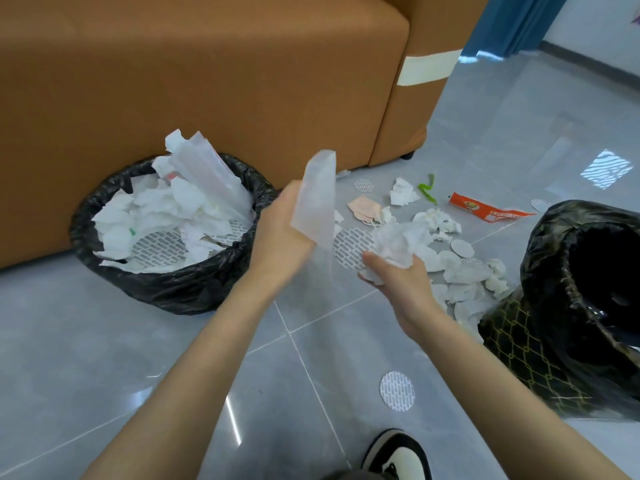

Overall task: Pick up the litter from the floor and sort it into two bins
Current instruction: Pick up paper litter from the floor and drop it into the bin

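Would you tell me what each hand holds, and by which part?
The left hand grips a translucent plastic sheet near its middle; the right hand clutches a crumpled tissue wad from below.

Bright daylight; glossy floor (145, 348) glares (edges bowed).

bins (162, 289) (519, 348) 2 | hands (277, 233) (398, 282) 2 | red wrapper (485, 209) 1 | pink mask (363, 207) 1 | green scrap (427, 194) 1

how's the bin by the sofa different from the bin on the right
The bin by the sofa is heaped with white tissue, printed discs and translucent sheets; the bin on the right shows only a dark interior. The sofa bin is wrapped in its black bag; the right bin shows a gold lattice side. Both have black liners.
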### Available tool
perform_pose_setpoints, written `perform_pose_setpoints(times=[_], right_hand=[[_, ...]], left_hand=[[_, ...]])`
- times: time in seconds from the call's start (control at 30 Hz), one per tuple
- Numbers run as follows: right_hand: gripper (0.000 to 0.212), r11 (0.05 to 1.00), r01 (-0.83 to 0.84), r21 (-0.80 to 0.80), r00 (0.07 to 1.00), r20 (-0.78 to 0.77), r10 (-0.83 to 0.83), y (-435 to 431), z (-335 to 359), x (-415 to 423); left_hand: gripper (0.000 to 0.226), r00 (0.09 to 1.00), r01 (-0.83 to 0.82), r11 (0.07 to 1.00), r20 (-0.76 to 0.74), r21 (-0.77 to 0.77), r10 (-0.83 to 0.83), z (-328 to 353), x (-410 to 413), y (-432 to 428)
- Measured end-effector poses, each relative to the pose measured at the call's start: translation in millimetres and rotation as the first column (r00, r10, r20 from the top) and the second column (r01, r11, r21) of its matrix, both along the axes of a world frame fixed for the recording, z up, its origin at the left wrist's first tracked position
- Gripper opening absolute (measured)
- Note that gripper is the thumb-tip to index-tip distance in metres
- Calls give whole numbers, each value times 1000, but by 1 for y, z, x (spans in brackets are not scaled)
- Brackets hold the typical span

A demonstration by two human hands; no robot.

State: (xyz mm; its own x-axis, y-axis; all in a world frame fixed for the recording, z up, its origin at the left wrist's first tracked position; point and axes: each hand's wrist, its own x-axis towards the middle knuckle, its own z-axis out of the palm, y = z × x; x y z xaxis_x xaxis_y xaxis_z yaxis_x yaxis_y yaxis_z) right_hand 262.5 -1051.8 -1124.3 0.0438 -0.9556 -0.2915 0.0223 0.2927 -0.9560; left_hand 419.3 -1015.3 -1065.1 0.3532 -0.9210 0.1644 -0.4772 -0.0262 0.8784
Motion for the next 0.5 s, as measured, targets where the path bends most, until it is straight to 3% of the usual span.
perform_pose_setpoints(times=[0.1, 0.17, 0.3, 0.5], right_hand=[[42, 998, -34, -55, 999, 39, 36, -1, 26, 30], [40, 992, -95, -81, 994, 46, 99, 0, 40, 53], [24, 968, -215, -129, 975, 29, 220, 1, 58, 94], [29, 885, -383, -266, 923, -146, 356, 1, 68, 152]], left_hand=[[11, 992, -79, 986, 85, -148, 93, 21, 26, 4], [22, 966, -161, 966, 166, -204, 196, 26, 52, 11], [55, 855, -372, 919, 337, -132, 395, 16, 102, 26], [58, 774, -492, 862, 390, -124, 498, 7, 136, 52]])
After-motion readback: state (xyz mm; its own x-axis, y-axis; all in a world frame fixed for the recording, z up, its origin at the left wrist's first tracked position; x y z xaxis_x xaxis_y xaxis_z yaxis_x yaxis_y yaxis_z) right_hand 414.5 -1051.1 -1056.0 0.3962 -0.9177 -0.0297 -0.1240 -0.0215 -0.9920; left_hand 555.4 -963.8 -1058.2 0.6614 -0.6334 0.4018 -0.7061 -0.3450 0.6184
